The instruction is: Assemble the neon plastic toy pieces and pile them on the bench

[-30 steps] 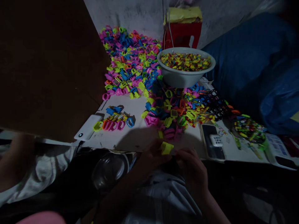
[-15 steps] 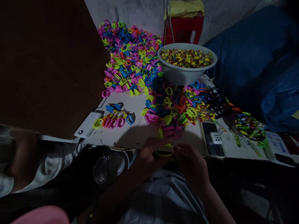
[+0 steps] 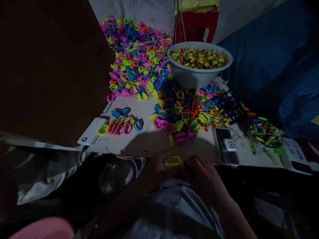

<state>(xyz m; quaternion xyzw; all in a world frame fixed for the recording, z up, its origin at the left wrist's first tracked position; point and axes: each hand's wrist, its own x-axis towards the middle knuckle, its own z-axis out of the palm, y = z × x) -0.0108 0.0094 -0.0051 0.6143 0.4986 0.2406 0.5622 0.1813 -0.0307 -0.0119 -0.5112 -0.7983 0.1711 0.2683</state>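
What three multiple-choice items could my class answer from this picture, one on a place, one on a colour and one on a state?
1. Where does the white bowl stand?
A. At the far side of the white board, beside the pile of plastic pieces
B. On the person's lap
C. On top of the dark phone

2. What colour is the plastic piece between the hands?
A. Blue
B. Yellow-green
C. Orange

3. How is that piece held?
A. It lies alone on the board
B. The right hand alone holds it
C. The left hand and the right hand both touch it

Answers:
1 A: the bowl sits far from the person, next to the pile.
2 B: the piece shows bright yellow-green.
3 C: fingers of both hands meet on it at the near edge of the board.
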